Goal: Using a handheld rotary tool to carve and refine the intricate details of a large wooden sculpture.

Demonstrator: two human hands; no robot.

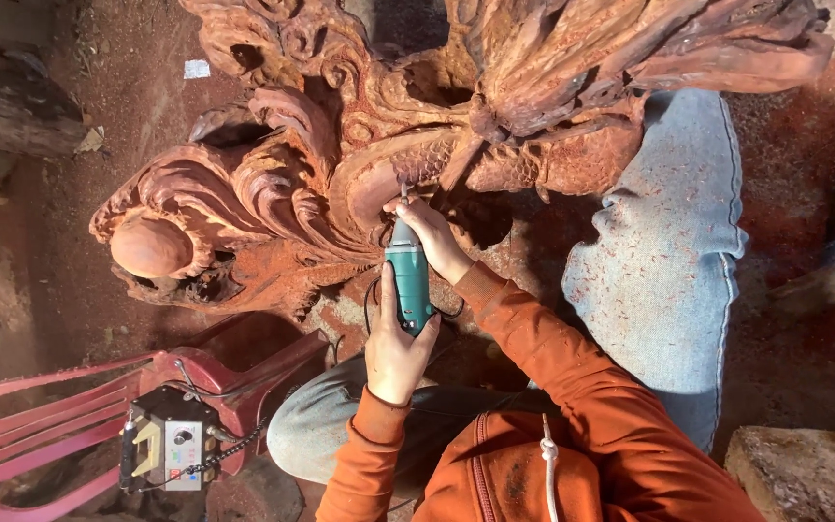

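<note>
Woodcarving being shaped with a handheld rotary tool.

A teal power tool [409, 280] is gripped at its body by the left hand [395, 353] and steadied near the tip by the right hand [430, 237], so the bit is pressed against the large reddish carving [273, 193]. Red dust covers the floor [99, 77]; a red plastic chair [41, 425] carries a small control box [171, 440].

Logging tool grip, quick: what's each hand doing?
Left hand: closed around the teal rotary tool body.
Right hand: closed on its front end.
</note>
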